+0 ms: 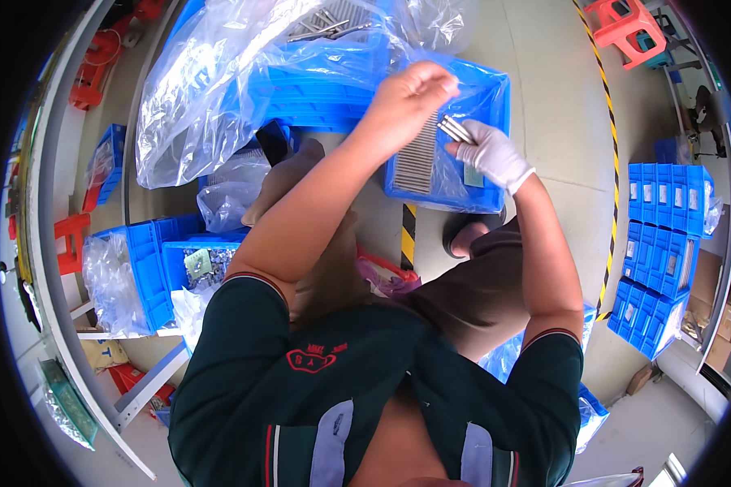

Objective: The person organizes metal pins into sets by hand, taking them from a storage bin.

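Observation:
My right hand, in a white glove, is closed round a few short shiny metal pins that stick out past the fingertips. It is over a blue bin lined with clear plastic. Stacked rows of metal pins fill that bin's left side. To the left and a little farther away, my bare left hand hangs above the bin's far left corner. Its fingers are curled together, and whatever they may hold is hidden. Loose metal rods lie in a large blue crate draped with clear plastic.
More blue bins with small parts and plastic bags stand at my left. Stacked blue bins are at the far right, beyond a black-and-yellow floor stripe. A red stool stands at the back right.

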A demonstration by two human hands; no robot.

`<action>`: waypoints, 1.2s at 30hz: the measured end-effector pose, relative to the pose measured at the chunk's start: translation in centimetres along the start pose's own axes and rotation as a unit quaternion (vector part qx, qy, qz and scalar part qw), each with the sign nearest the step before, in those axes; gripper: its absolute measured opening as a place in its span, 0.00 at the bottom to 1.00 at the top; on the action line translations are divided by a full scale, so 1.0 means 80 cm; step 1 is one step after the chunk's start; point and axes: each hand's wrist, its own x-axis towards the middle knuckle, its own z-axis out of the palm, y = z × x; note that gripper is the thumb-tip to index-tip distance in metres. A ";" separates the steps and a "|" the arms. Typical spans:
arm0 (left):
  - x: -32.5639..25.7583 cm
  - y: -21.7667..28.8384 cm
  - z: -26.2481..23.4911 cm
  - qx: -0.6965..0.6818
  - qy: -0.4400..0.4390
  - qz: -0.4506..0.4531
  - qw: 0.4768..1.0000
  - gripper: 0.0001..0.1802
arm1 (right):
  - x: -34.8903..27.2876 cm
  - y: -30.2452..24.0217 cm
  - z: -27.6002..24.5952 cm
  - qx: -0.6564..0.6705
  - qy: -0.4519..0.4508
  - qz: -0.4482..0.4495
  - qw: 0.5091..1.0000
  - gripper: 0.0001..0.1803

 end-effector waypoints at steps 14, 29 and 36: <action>-0.014 0.011 -0.043 -0.025 0.007 -0.042 0.999 0.14 | 0.110 0.193 0.058 -0.307 -0.078 0.159 0.935 0.18; -0.020 0.013 -0.043 -0.041 0.010 -0.056 0.998 0.13 | 0.126 0.156 0.149 -0.333 -0.116 0.096 0.931 0.14; -0.021 0.014 -0.045 -0.047 0.015 -0.060 0.997 0.13 | 0.111 0.134 0.164 -0.412 -0.031 0.035 0.910 0.09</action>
